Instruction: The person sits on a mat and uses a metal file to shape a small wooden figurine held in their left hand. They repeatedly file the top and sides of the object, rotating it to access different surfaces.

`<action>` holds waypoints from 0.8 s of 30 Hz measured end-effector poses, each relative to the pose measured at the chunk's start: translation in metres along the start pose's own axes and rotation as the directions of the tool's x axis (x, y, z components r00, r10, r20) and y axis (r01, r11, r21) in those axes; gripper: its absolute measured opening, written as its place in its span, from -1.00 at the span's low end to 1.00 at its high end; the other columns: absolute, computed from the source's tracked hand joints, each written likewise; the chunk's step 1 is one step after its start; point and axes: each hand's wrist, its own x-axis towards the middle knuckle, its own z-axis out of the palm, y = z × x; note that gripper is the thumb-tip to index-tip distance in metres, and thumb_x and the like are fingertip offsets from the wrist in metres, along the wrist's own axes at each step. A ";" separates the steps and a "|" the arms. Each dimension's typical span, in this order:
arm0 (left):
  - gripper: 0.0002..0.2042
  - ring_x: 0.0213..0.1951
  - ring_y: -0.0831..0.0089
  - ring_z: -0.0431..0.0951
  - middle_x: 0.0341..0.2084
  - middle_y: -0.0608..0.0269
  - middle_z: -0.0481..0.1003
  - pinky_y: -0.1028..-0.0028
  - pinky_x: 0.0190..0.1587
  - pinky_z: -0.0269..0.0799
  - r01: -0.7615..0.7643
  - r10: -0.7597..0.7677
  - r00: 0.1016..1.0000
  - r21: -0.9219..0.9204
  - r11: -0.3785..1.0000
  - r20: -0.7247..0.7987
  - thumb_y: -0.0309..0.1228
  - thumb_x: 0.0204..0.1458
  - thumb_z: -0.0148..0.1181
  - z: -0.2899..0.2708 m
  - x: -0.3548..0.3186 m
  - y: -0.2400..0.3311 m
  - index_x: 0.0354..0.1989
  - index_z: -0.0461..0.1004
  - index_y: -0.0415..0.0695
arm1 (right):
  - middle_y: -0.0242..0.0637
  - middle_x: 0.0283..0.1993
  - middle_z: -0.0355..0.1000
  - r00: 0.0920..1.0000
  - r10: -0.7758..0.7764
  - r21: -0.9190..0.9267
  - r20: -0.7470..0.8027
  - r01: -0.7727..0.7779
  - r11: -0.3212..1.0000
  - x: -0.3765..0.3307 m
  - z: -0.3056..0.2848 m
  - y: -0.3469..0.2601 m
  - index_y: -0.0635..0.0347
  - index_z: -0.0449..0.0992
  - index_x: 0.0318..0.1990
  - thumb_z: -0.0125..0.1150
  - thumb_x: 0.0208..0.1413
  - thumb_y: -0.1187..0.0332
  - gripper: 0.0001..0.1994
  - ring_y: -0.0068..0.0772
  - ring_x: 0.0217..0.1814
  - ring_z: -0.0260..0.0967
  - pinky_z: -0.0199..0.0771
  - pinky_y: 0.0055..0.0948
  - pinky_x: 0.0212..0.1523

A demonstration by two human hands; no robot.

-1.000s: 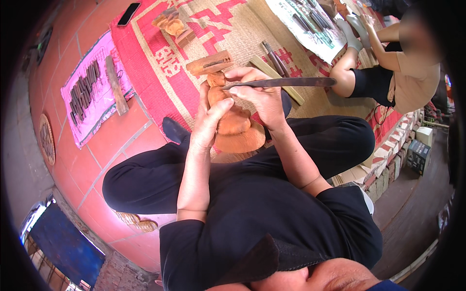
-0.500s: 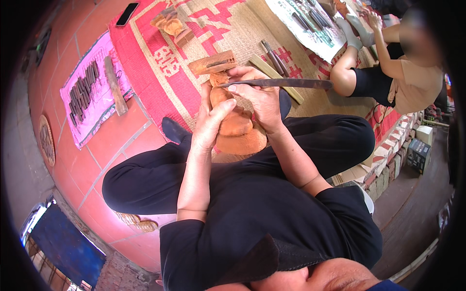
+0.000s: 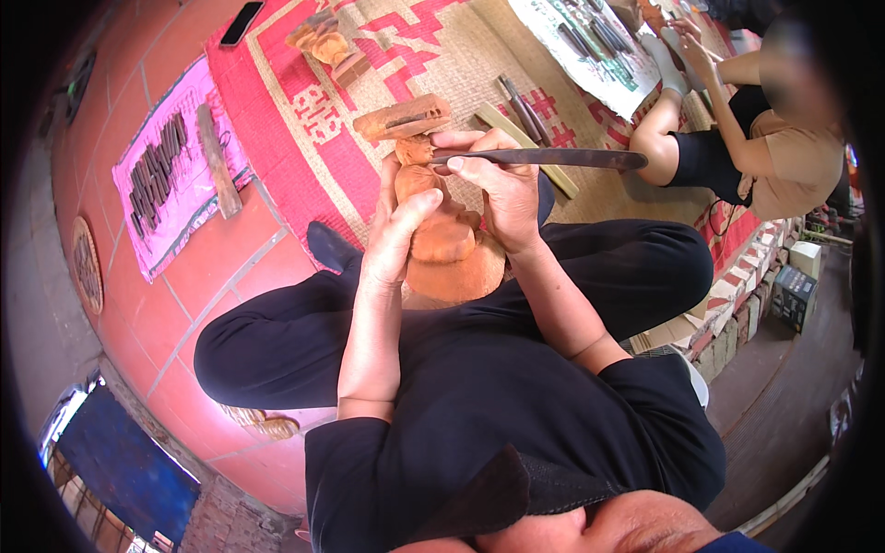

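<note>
An orange-brown wooden carving (image 3: 444,241), rounded in the body with a flat crosswise block at its far end, leans in front of my crossed legs. My left hand (image 3: 398,226) is wrapped round its left side, thumb lying across the front. In my right hand (image 3: 502,184) is a long, thin dark carving knife (image 3: 581,158), pinched between thumb and fingers. Its tip lies at the narrow neck of the carving, just below the block, and its other end points right. The fingertips of my right hand rest near the carving's neck.
A second carving (image 3: 327,48) lies on the red and tan mat (image 3: 277,138), near a phone (image 3: 241,24). To the left, a pink cloth (image 3: 198,92) bears several dark tools and a wooden stick (image 3: 218,161). Another person (image 3: 728,138) sits at right by a white sheet with tools.
The knife and my right hand have shifted slightly right, drawing the tip back across the neck. The carving's top block has tipped slightly left. The other person's hands have moved a little.
</note>
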 end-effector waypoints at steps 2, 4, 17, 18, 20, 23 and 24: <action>-0.31 0.07 0.36 0.33 0.01 0.10 0.33 0.39 0.11 0.26 0.014 -0.013 1.000 -0.034 0.999 0.017 -0.31 -0.08 0.19 -0.004 0.002 -0.003 0.24 0.05 -0.18 | -0.04 -0.09 0.45 1.000 0.005 0.052 0.006 -0.005 0.999 0.001 0.002 -0.003 0.33 0.46 -0.43 0.16 -0.05 0.64 -0.96 -0.37 -0.14 0.46 0.50 -0.45 -0.09; -0.31 0.07 0.36 0.33 0.01 0.11 0.34 0.39 0.11 0.25 0.028 -0.027 0.999 -0.045 0.999 0.020 -0.30 -0.09 0.20 -0.003 0.002 -0.001 0.24 0.05 -0.18 | -0.01 -0.12 0.46 1.000 0.006 -0.019 0.006 -0.006 1.000 0.000 0.007 -0.004 0.33 0.43 -0.45 0.14 -0.03 0.64 -0.95 -0.35 -0.14 0.47 0.52 -0.42 -0.11; -0.32 0.05 0.36 0.33 0.00 0.11 0.33 0.39 0.11 0.26 0.048 -0.048 0.999 -0.038 0.998 -0.004 -0.29 -0.08 0.18 0.003 -0.001 0.004 0.24 0.06 -0.19 | -0.03 -0.19 0.48 1.000 0.014 -0.067 -0.006 -0.014 0.998 -0.001 0.009 -0.003 0.31 0.42 -0.46 0.14 -0.02 0.63 -0.94 -0.39 -0.17 0.46 0.48 -0.46 -0.13; -0.32 0.06 0.36 0.33 0.00 0.11 0.33 0.38 0.12 0.26 0.030 -0.031 0.999 -0.035 0.999 -0.024 -0.29 -0.08 0.18 0.005 -0.002 0.005 0.24 0.06 -0.19 | -0.03 -0.18 0.48 1.000 -0.009 -0.092 -0.007 0.008 0.996 -0.001 0.009 -0.003 0.31 0.43 -0.45 0.15 -0.02 0.63 -0.94 -0.39 -0.16 0.46 0.47 -0.46 -0.12; -0.32 0.06 0.36 0.33 0.00 0.10 0.33 0.39 0.12 0.25 0.043 -0.044 0.999 -0.035 0.998 -0.018 -0.29 -0.08 0.18 0.001 -0.002 0.001 0.23 0.06 -0.19 | -0.03 -0.16 0.47 0.999 -0.053 -0.143 -0.007 0.051 0.988 -0.001 0.007 -0.004 0.31 0.43 -0.45 0.16 -0.02 0.62 -0.95 -0.39 -0.15 0.45 0.46 -0.45 -0.10; -0.33 0.06 0.36 0.33 0.00 0.10 0.33 0.38 0.11 0.26 0.037 -0.038 0.999 -0.042 0.998 -0.014 -0.30 -0.08 0.18 -0.002 0.000 -0.001 0.23 0.07 -0.19 | -0.08 -0.13 0.46 0.990 0.115 0.181 -0.082 -0.098 0.979 0.001 0.005 -0.013 0.31 0.47 -0.45 0.21 -0.05 0.62 -0.95 -0.44 -0.13 0.42 0.40 -0.51 -0.10; -0.34 0.06 0.36 0.33 0.00 0.10 0.33 0.38 0.11 0.26 0.032 -0.032 0.999 -0.044 0.999 -0.011 -0.30 -0.08 0.18 -0.001 0.001 -0.001 0.22 0.07 -0.18 | -0.09 -0.14 0.46 0.997 0.055 0.117 -0.061 -0.047 0.992 0.001 0.005 -0.011 0.31 0.48 -0.45 0.21 -0.05 0.61 -0.96 -0.44 -0.13 0.42 0.40 -0.50 -0.10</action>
